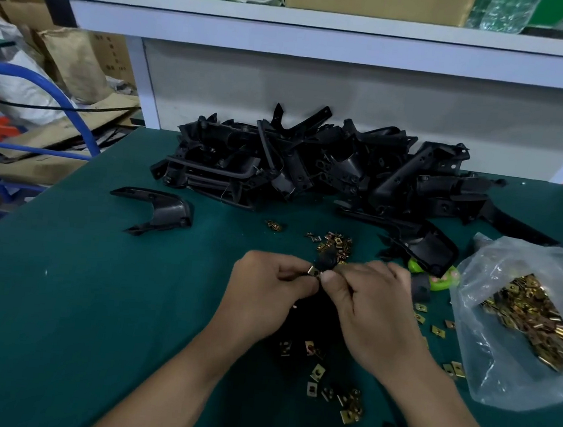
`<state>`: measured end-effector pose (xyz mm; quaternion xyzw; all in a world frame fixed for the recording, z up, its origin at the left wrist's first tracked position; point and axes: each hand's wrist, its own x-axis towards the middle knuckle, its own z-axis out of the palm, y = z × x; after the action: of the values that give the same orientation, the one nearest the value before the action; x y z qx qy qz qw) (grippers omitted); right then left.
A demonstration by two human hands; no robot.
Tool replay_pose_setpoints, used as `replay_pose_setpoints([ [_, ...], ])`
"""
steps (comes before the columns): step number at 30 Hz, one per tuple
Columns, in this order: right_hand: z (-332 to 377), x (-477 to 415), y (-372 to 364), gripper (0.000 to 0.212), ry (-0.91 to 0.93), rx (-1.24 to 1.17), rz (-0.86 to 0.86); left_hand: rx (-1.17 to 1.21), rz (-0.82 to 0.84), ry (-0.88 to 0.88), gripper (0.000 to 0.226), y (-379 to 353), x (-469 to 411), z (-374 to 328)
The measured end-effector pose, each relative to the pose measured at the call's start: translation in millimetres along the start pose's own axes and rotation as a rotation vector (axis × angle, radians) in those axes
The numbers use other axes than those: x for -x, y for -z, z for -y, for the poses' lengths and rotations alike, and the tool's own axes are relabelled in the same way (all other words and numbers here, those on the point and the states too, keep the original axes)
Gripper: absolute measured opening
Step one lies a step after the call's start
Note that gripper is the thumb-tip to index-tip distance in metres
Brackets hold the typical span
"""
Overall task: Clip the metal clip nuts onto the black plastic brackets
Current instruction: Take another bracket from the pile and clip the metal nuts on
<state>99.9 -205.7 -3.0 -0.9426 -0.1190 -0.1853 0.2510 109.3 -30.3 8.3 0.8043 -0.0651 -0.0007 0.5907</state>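
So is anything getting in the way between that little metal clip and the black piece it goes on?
Nothing visible does. The left hand pinches the metal clip nut right against the black bracket that the right hand holds. The fingers hide the exact joint, so I cannot tell whether it is seated.

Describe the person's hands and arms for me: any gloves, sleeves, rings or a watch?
Both the left hand and the right hand are bare, with no gloves. The forearms are uncovered down to the bottom edge of the picture, so no sleeves show. No watch, wristband or ring is visible on either side. The fingers have short, plain nails where they can be seen.
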Motion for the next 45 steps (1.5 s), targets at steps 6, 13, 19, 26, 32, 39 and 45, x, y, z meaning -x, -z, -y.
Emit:
replay_pose_setpoints([
  [6,2.3,2.4,11.6,0.024,-0.230,-0.134,-0.513,0.498,-0.235,0.245,0.019,8.3,-6.7,-0.5],
  [13,10.6,-5.3,2.2,0.060,-0.766,-1.470,-0.149,0.486,0.117,0.247,0.015,1.5,-3.5,2.2],
  [19,-2.5,-11.5,9.1,0.016,-0.979,-1.656,-0.304,-0.527,-0.218,-0.131,0.030,18.9,-6.9,10.0],
  [26,-8.2,-13.2,8.7,0.021,-0.948,-1.615,-0.332,-0.569,0.155,0.035,0.018,36.6,-16.8,18.8],
  [32,-7.5,-9.4,5.8,0.029,-0.896,-1.577,-0.278,-0.598,0.042,0.026,0.013,28.7,-15.3,22.5],
  [39,-10.8,-9.8,4.0,0.023,-0.895,-1.581,-0.291,-0.592,0.210,0.027,0.014,37.4,-16.3,22.1],
  [45,-12.2,-10.0,2.5,0.031,-0.872,-1.590,-0.297,-0.577,0.176,0.046,0.009,30.1,-16.3,22.4],
])
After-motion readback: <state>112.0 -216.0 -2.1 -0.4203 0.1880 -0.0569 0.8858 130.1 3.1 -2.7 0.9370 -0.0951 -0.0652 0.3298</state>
